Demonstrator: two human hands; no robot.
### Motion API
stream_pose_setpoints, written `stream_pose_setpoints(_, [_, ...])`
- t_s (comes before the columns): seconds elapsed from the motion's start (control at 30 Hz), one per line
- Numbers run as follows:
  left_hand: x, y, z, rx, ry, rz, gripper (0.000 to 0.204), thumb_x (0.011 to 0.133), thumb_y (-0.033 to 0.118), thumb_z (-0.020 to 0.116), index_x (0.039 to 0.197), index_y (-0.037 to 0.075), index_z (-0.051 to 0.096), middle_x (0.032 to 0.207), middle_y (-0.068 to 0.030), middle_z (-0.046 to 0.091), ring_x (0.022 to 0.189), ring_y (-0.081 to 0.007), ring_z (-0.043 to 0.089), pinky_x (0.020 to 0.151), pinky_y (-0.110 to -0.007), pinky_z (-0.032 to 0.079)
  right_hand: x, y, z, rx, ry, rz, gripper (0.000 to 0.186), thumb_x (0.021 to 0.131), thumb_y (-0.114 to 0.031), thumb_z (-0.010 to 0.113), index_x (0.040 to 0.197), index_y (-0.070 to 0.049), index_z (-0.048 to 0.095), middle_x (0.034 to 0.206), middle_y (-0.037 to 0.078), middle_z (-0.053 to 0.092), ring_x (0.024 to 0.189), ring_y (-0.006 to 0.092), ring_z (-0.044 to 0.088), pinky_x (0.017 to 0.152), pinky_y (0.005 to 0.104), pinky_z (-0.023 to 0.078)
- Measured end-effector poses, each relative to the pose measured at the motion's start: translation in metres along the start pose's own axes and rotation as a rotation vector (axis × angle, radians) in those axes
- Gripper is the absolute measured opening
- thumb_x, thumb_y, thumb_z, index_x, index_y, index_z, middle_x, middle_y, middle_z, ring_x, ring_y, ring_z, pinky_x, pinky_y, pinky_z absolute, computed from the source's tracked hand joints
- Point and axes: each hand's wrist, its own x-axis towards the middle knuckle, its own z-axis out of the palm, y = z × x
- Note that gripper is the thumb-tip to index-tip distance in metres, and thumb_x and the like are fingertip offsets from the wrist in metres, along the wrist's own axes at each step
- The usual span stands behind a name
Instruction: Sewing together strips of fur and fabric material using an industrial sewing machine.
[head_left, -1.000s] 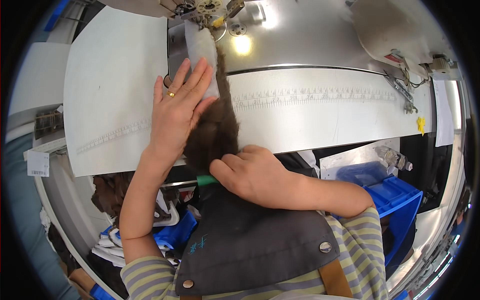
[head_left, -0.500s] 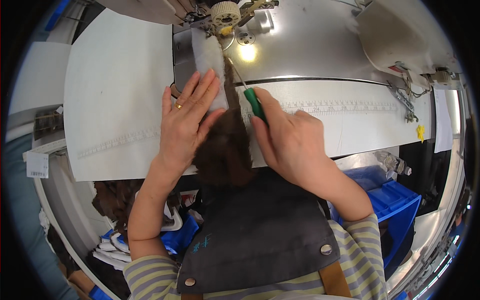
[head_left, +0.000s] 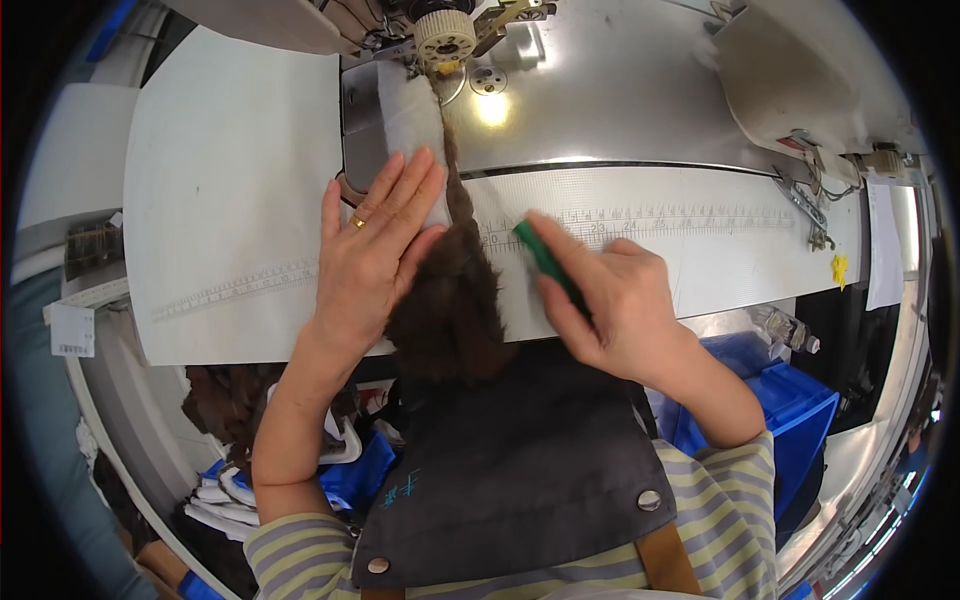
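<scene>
My left hand point(head_left: 372, 245), a ring on one finger, lies flat with fingers stretched over a strip of white plush fabric point(head_left: 412, 112). The thumb rests at the edge of the brown plush fabric point(head_left: 450, 310), which runs beside the white strip and hangs toward my apron. The far ends of both fabrics sit at the sewing machine's stitching area point(head_left: 445, 68). To the right of the fabric, my right hand point(head_left: 622, 305) is closed around the green handle of an awl point(head_left: 548, 260), apart from the plush. Its thin shaft is smeared by motion.
A cream dial wheel point(head_left: 445, 38) and metal parts overhang the far end. Printed ruler scales point(head_left: 640, 220) cross the white table point(head_left: 230, 180). A blue crate point(head_left: 790, 400) and a clear plastic bottle point(head_left: 790, 328) are below at right; brown plush pieces point(head_left: 225, 405) are below at left.
My right hand has drawn the awl back from the brown fabric's edge, toward me and to the right. My left hand stays on the white strip, which has shifted slightly.
</scene>
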Motion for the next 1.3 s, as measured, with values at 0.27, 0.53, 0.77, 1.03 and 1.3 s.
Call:
stream_pose_setpoints(0.27, [0.001,0.003,0.003,0.004,0.017,0.009,0.049,0.081,0.014,0.067,0.128,0.016,0.054,0.133,0.0005,0.053,0.123,-0.0169,0.049,0.105,-0.049,0.023,0.039,0.002,0.029,-0.125,0.161,-0.033,0.038,0.078,-0.012,0.06,0.112,0.004,0.055,0.053,0.006,0.056,0.043,0.024,0.054,0.044,0.0344,0.041])
stream_pose_setpoints(0.53, [0.002,0.001,0.002,-0.006,0.008,0.013,0.047,0.084,0.016,0.064,0.129,0.015,0.053,0.135,-0.0004,0.051,0.125,-0.0165,0.047,0.105,-0.05,0.024,0.035,0.002,0.023,-0.085,-0.018,-0.07,0.045,0.079,-0.011,0.062,0.122,-0.001,0.053,0.062,0.006,0.058,0.048,0.026,0.052,0.049,0.0345,0.039])
stream_pose_setpoints(0.77, [0.005,0.001,-0.002,0.036,0.008,0.022,0.046,0.083,0.019,0.066,0.127,0.014,0.055,0.132,-0.0003,0.053,0.122,-0.0174,0.05,0.102,-0.053,0.027,0.033,-0.004,0.019,-0.094,-0.052,-0.086,0.048,0.077,-0.01,0.063,0.123,0.0,0.052,0.059,0.005,0.055,0.047,0.0245,0.051,0.047,0.0341,0.037])
stream_pose_setpoints(1.03, [0.022,-0.014,-0.001,0.027,0.042,0.041,0.043,0.084,0.02,0.064,0.126,0.014,0.055,0.131,-0.0003,0.054,0.12,-0.0176,0.051,0.102,-0.053,0.029,0.054,0.001,0.023,-0.154,-0.003,-0.063,0.047,0.076,-0.011,0.062,0.121,0.0,0.054,0.059,0.007,0.055,0.046,0.026,0.052,0.047,0.0343,0.04])
stream_pose_setpoints(1.3, [0.04,-0.035,0.008,0.011,0.064,0.089,0.045,0.087,0.02,0.061,0.13,0.018,0.051,0.132,-0.0004,0.053,0.123,-0.018,0.049,0.105,-0.053,0.025,0.075,0.008,0.02,-0.123,-0.013,-0.012,0.042,0.079,-0.013,0.06,0.119,0.0,0.055,0.06,0.012,0.058,0.051,0.0314,0.055,0.049,0.0414,0.044])
